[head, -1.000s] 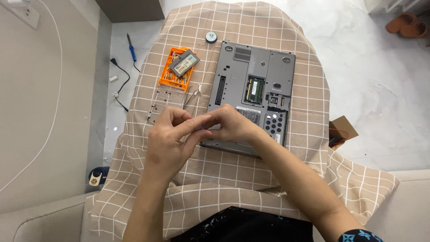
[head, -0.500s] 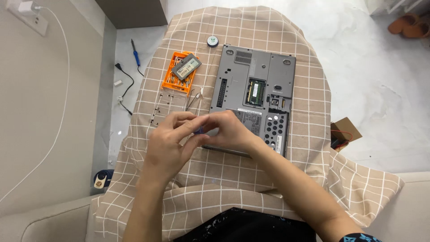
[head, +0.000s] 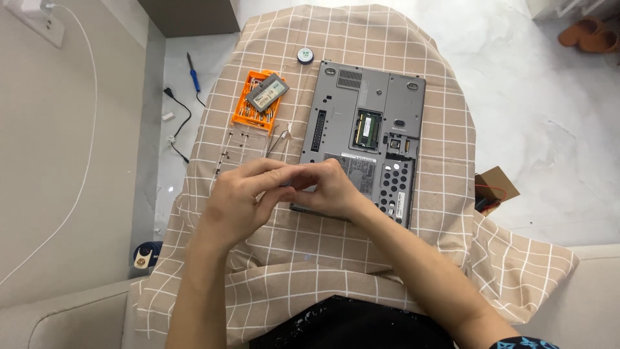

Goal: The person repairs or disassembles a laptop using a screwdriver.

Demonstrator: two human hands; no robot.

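Observation:
A grey laptop point(head: 387, 110) lies bottom-up on a beige checked cloth point(head: 361, 39), its memory bay point(head: 369, 126) uncovered and showing a green module. My left hand point(head: 240, 199) and my right hand point(head: 328, 189) meet fingertip to fingertip over the laptop's near left corner. They pinch a small dark item point(head: 288, 185) that the fingers mostly hide, so I cannot name it. The right palm rests on the laptop's edge.
An orange bit case point(head: 248, 111) carries a loose memory module point(head: 266, 92). Tweezers point(head: 278, 141) and small screws point(head: 229, 148) lie beside it, with a round black disc point(head: 305, 55) further back. A blue-handled tool point(head: 192, 71) and a cardboard box point(head: 497, 184) are on the floor.
Both hands stay pinched together at the laptop's near left corner; the fingers have only shifted slightly. Nothing else on the cloth has moved.

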